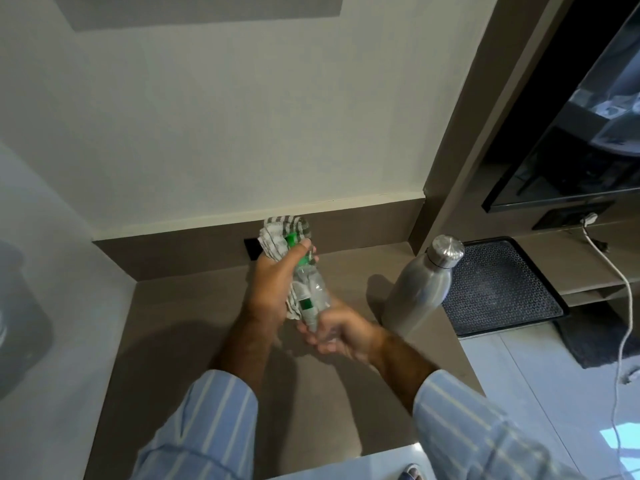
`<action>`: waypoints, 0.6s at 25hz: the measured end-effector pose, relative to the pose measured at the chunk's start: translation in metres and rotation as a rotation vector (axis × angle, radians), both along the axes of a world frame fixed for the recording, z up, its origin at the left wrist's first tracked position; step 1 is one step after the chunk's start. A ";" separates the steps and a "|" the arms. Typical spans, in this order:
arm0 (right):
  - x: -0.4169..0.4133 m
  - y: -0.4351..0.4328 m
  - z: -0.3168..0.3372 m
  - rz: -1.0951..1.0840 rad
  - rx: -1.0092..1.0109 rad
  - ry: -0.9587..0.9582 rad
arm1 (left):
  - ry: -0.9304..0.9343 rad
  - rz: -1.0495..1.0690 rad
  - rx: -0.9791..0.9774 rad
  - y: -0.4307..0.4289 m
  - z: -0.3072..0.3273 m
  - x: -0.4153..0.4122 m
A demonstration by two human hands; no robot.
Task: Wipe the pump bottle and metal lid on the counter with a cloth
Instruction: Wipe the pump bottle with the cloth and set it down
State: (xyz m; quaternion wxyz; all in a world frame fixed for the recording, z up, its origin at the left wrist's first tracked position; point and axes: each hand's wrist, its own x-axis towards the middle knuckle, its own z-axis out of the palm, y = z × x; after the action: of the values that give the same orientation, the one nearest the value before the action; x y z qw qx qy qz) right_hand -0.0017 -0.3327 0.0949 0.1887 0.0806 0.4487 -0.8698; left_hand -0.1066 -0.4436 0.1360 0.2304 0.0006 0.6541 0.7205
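A clear pump bottle (310, 292) with a green top and a green label is held tilted above the brown counter (194, 341). My right hand (341, 332) grips its lower end. My left hand (273, 289) presses a grey-and-white striped cloth (278, 233) against the bottle's upper part, with the thumb over the green pump. The cloth bunches above and behind the pump and hangs down beside the bottle. No loose metal lid shows; the only metal cap (447, 251) in sight is on the steel bottle.
A steel bottle (420, 289) stands upright on the counter just right of my hands. Past it lies a black patterned tray (502, 289). A white cable (620, 299) hangs down at far right below a dark screen (588, 140). A wall socket (252, 249) sits behind the cloth.
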 end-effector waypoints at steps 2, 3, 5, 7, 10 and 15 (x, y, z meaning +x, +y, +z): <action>0.005 0.010 0.011 0.182 -0.567 -0.064 | -0.081 -0.088 0.235 -0.012 0.006 -0.008; 0.009 0.011 0.016 0.204 -0.691 -0.067 | -0.121 -0.085 0.345 -0.014 0.010 -0.009; 0.007 0.011 0.023 0.198 -0.789 -0.070 | -0.141 -0.029 0.445 -0.012 0.011 -0.009; 0.003 0.009 0.025 0.022 -0.598 -0.090 | -0.090 0.094 0.374 -0.011 0.007 -0.008; -0.001 0.007 0.028 -0.403 0.541 0.031 | 0.041 0.271 0.114 -0.010 0.007 -0.006; 0.000 -0.005 0.039 -0.139 0.728 0.268 | 0.061 0.240 -0.076 0.001 0.018 0.007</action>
State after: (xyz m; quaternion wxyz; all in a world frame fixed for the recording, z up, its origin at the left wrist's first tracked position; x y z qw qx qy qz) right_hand -0.0021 -0.3374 0.1339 0.0282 0.0580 0.7421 -0.6671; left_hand -0.0992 -0.4426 0.1543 0.1225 -0.0647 0.6830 0.7172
